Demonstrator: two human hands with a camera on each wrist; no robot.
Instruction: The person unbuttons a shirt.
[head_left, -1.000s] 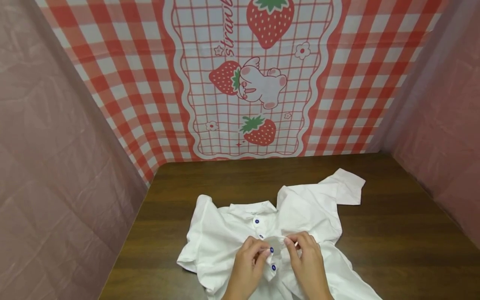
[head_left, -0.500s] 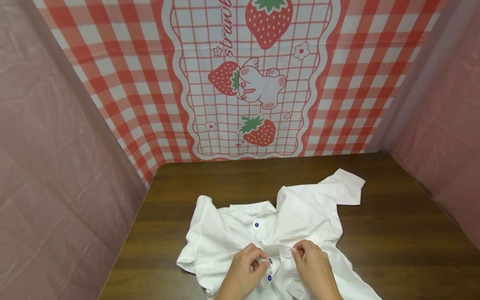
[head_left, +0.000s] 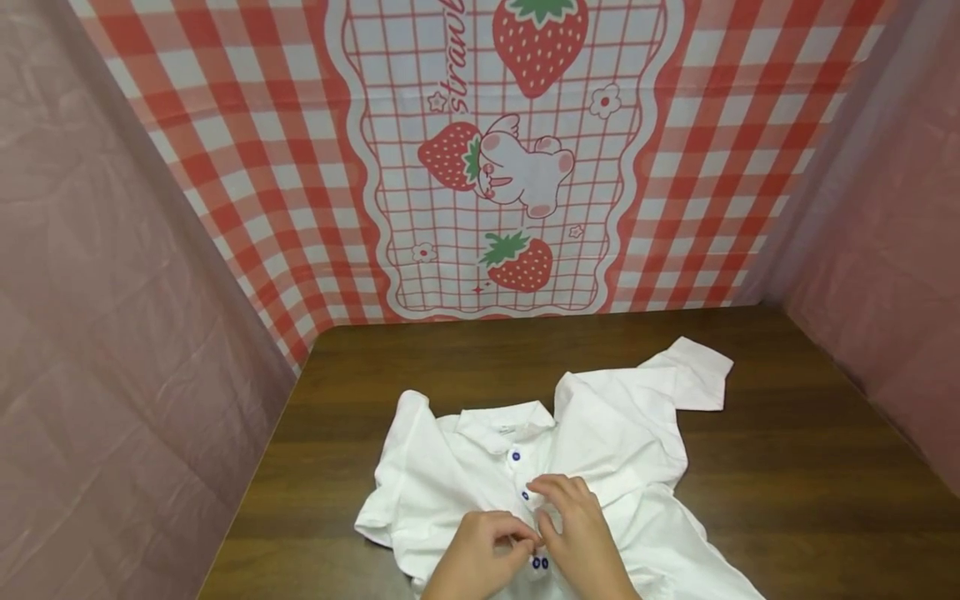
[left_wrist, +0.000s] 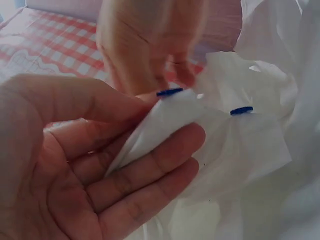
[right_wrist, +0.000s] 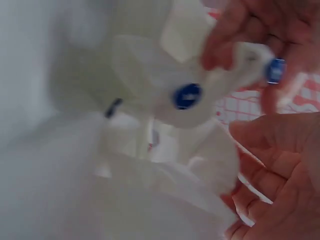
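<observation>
A white short-sleeved shirt [head_left: 450,475] with blue buttons lies spread out, its collar away from me. My left hand [head_left: 483,550] pinches the edge of the button placket. In the left wrist view, a blue button [left_wrist: 170,92] sits at the tip of the pinched cloth, and another button [left_wrist: 242,110] is beside it on the fabric. Close by on the right, my right hand [head_left: 581,529] has its thumb and forefinger apart, near a button [head_left: 526,495]. In the right wrist view, its curved fingers [right_wrist: 265,175] are beside the cloth edge; whether they touch it is unclear.
The shirt lies on a dark wooden table [head_left: 360,358]. Behind the table hangs a red-checked cloth [head_left: 285,167] with strawberry prints. Pinkish drapes [head_left: 97,333] stand along both sides.
Both hands have come closer to me. The right hand has moved left to the left hand, parting its thumb and forefinger from the opposite shirt edge. The left hand keeps pinching the placket.
</observation>
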